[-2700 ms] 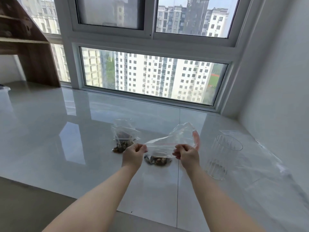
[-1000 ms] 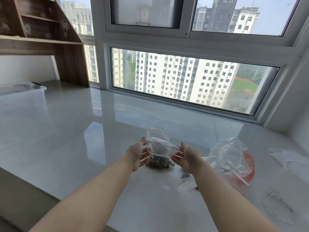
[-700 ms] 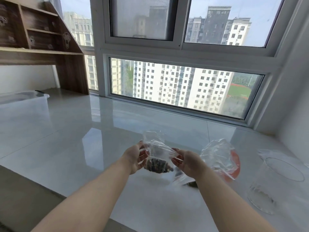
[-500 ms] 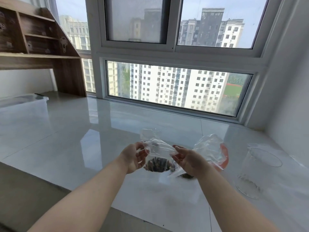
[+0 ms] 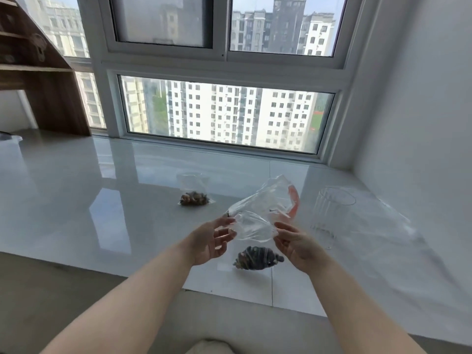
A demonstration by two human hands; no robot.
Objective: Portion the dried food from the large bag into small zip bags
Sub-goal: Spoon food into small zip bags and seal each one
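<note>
Though pinched between hands (image 5: pixel 255 241), zip bag (image 5: pixel 252 227) food-weighted.

Plastic box (image 5: pixel 9 139) cut off by left edge; shelf (image 5: pixel 38 72) cropped top-left; hands motion-blurred

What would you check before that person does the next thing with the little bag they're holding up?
1. Small zip bag held at both sides: ok, the left hand and the right hand each pinch an edge.
2. Food inside it: ok, the dark pieces hang at the bottom, above the counter.
3. Zip pressed shut: cannot tell, the clear plastic hides the seal.
4. Spot to set it down: ok, bare counter lies beside the filled bag farther back.
5. Large bag ready for more: cannot tell, it is crumpled behind the hands.
6. Glass cup out of the way: ok, upright at the right.
</note>
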